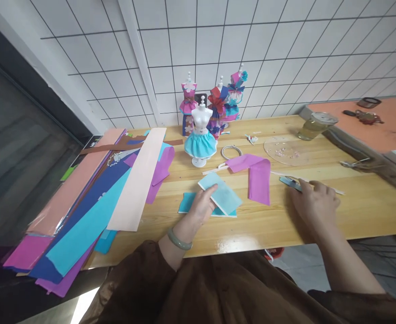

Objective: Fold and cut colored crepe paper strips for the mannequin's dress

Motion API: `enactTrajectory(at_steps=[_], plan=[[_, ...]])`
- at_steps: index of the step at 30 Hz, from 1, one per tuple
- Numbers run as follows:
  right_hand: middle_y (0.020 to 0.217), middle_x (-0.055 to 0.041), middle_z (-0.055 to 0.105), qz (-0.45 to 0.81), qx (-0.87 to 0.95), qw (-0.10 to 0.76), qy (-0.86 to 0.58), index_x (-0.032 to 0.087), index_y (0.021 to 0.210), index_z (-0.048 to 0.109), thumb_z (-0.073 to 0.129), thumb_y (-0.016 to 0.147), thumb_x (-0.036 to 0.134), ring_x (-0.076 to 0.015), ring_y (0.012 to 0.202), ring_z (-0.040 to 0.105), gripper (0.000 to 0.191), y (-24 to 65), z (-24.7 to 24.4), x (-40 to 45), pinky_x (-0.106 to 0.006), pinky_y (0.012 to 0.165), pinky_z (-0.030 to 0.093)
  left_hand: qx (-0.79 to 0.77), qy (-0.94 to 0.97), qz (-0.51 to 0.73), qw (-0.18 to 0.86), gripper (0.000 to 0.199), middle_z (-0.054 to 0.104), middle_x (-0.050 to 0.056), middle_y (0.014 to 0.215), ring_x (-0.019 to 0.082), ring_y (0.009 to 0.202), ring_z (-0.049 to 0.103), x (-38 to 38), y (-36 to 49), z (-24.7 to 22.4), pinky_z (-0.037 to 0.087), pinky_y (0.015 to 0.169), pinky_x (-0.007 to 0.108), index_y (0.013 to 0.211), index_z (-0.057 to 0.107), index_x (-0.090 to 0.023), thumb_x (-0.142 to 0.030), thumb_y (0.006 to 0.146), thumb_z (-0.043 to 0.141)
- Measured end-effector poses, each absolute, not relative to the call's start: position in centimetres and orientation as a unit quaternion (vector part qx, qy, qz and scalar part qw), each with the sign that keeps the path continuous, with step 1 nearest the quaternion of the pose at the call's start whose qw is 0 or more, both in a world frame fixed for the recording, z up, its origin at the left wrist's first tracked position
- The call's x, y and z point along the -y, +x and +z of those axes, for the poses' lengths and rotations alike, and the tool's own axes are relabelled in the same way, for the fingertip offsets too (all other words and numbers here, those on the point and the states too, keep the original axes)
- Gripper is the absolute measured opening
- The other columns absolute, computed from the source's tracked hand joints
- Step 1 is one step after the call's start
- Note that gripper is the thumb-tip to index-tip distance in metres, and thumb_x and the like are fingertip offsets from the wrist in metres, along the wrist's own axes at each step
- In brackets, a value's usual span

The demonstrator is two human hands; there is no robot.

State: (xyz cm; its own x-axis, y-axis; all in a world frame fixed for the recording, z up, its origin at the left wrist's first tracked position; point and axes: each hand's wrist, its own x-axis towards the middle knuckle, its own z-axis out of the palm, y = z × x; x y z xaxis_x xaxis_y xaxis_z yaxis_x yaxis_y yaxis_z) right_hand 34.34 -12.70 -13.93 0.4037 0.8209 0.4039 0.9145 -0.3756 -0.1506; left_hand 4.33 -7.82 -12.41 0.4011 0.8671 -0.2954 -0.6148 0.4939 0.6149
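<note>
My left hand (203, 204) pinches a pale blue rectangle of fabric (222, 194) with a white edge, its thumb on top. Beneath it, a brighter turquoise fabric piece (186, 202) lies on the table. On the right, my right hand (316, 202) is palm down, thumb and index finger closed at the end of small thread snips (290, 183) with a light blue handle. Between the hands lies a folded purple fabric strip (259, 177). Behind them stands a white mini dress form (202, 119) wearing a turquoise gathered skirt (200, 144).
Long fabric strips (137, 180) in several colours are heaped at the left. Dressed mini mannequins (189, 105) stand by the tiled wall. A wire ring (231, 152), a clear round tray (282, 153) of small beads and a lidded glass cup (314, 127) sit farther back on the wooden table (252, 231).
</note>
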Motion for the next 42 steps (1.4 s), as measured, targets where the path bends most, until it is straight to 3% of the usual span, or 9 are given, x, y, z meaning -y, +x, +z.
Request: enactTrajectory(at_steps=[2, 6, 11, 14, 17, 22, 25, 32, 42], plan=[[0.118, -0.023, 0.055, -0.105, 0.564, 0.263, -0.776, 0.015, 0.11, 0.062, 0.047, 0.081, 0.045, -0.0389, 0.112, 0.044, 0.044, 31.9, -13.1, 12.9, -0.052, 0.086, 0.033, -0.287, 0.224, 0.463, 0.808, 0.033, 0.067, 0.01, 0.099, 0.024, 0.099, 0.06, 7.9, 4.3, -12.1, 0.044, 0.088, 0.038, 0.099, 0.061, -0.015, -0.032, 0.071, 0.066], [0.106, -0.01, 0.065, 0.266, 0.54, 0.438, -0.668, 0.023, 0.113, 0.058, 0.055, 0.079, 0.046, -0.0253, 0.095, 0.059, 0.041, 25.2, -11.6, 13.3, -0.042, 0.083, 0.044, -0.289, 0.272, 0.456, 0.797, 0.037, 0.067, 0.01, 0.098, 0.023, 0.097, 0.06, 8.1, 4.5, -11.9, 0.045, 0.084, 0.036, 0.102, 0.059, -0.015, -0.041, 0.076, 0.061], [0.081, -0.0038, 0.068, 0.53, 0.426, 0.501, -0.535, 0.021, 0.097, 0.063, 0.07, 0.065, 0.047, -0.018, 0.07, 0.061, 0.041, 19.8, -11.6, 12.7, -0.032, 0.065, 0.048, -0.306, 0.366, 0.437, 0.762, 0.037, 0.066, 0.008, 0.086, 0.021, 0.086, 0.061, 8.3, 4.7, -12.5, 0.046, 0.076, 0.033, 0.097, 0.061, -0.015, -0.046, 0.077, 0.058], [0.061, 0.0011, 0.061, 0.533, 0.389, 0.525, -0.538, 0.02, 0.083, 0.064, 0.073, 0.062, 0.044, -0.0139, 0.055, 0.056, 0.033, 19.8, -11.9, 12.0, -0.028, 0.054, 0.045, -0.348, 0.485, 0.417, 0.685, 0.033, 0.065, 0.005, 0.078, 0.021, 0.081, 0.059, 8.4, 4.6, -12.8, 0.044, 0.075, 0.032, 0.087, 0.063, -0.016, -0.047, 0.078, 0.055], [0.058, 0.002, 0.059, 0.523, 0.367, 0.524, -0.563, 0.02, 0.078, 0.063, 0.071, 0.064, 0.044, -0.0126, 0.051, 0.053, 0.029, 21.1, -12.2, 11.8, -0.026, 0.049, 0.042, -0.395, 0.629, 0.396, 0.54, 0.027, 0.063, 0.006, 0.082, 0.023, 0.086, 0.056, 8.4, 4.1, -12.9, 0.04, 0.082, 0.033, 0.082, 0.064, -0.018, -0.044, 0.074, 0.062], [0.053, 0.003, 0.055, 0.465, 0.427, 0.429, -0.646, 0.018, 0.094, 0.062, 0.061, 0.073, 0.045, -0.0132, 0.043, 0.05, 0.034, 23.7, -12.5, 12.4, -0.026, 0.041, 0.039, -0.408, 0.811, 0.288, 0.304, 0.044, 0.058, 0.007, 0.093, 0.027, 0.097, 0.049, 8.5, 3.5, -13.2, 0.035, 0.088, 0.038, 0.096, 0.064, -0.022, -0.046, 0.061, 0.073], [0.046, 0.0056, 0.047, 0.387, 0.484, 0.353, -0.701, 0.015, 0.108, 0.058, 0.052, 0.079, 0.041, -0.0121, 0.037, 0.045, 0.039, 24.9, -12.8, 12.8, -0.025, 0.039, 0.035, -0.41, 0.86, 0.219, 0.211, 0.053, 0.054, 0.007, 0.1, 0.025, 0.1, 0.046, 8.7, 3.3, -13.3, 0.036, 0.089, 0.037, 0.109, 0.059, -0.024, -0.046, 0.063, 0.072], [0.055, 0.0008, 0.056, 0.284, 0.564, 0.291, -0.719, 0.015, 0.117, 0.055, 0.045, 0.083, 0.034, -0.0144, 0.047, 0.053, 0.04, 25.9, -13.7, 12.9, -0.026, 0.049, 0.04, -0.445, 0.873, 0.152, 0.129, 0.044, 0.051, 0.006, 0.101, 0.023, 0.099, 0.045, 8.7, 3.1, -12.6, 0.039, 0.087, 0.037, 0.104, 0.059, -0.023, -0.055, 0.075, 0.056], [0.063, -0.0031, 0.063, 0.265, 0.568, 0.274, -0.729, 0.015, 0.118, 0.057, 0.044, 0.083, 0.036, -0.0175, 0.053, 0.056, 0.043, 26.1, -13.1, 13.3, -0.029, 0.054, 0.043, -0.411, 0.891, 0.152, 0.118, 0.059, 0.05, 0.007, 0.107, 0.023, 0.104, 0.043, 8.8, 2.8, -12.7, 0.039, 0.091, 0.037, 0.112, 0.056, -0.023, -0.062, 0.067, 0.058]])
